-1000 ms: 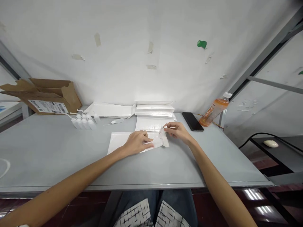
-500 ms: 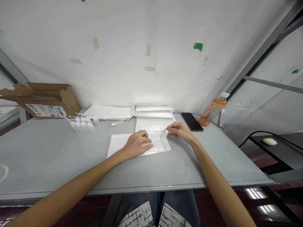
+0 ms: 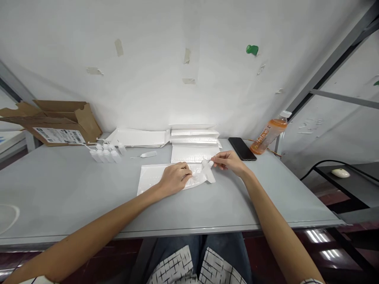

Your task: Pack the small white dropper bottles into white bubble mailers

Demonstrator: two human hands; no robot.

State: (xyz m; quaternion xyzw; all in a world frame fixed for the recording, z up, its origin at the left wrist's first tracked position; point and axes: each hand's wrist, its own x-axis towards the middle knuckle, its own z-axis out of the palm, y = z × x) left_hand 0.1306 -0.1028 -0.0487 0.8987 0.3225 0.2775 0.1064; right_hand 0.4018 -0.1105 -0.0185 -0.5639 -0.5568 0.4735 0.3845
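Brown cardboard box (image 3: 59, 122) far L, end cut off by frame. Then sm. white btls (image 3: 104, 154), overlapping, count unclear; loose btl (image 3: 149, 154) apart from them. L hand (image 3: 175, 178) rests on white padded mailer (image 3: 150, 175), flat on bench (image 3: 74, 197); fingers curled, tips partly hidden, can't tell if gripping. Held btl (image 3: 210, 163) at mailer's R end, lower part blurs into it; R hand (image 3: 228, 161) pinches its tip, thumb + index closed. Phone (image 3: 242, 148) just beyond, then orange drink (image 3: 269, 136), label illegible.
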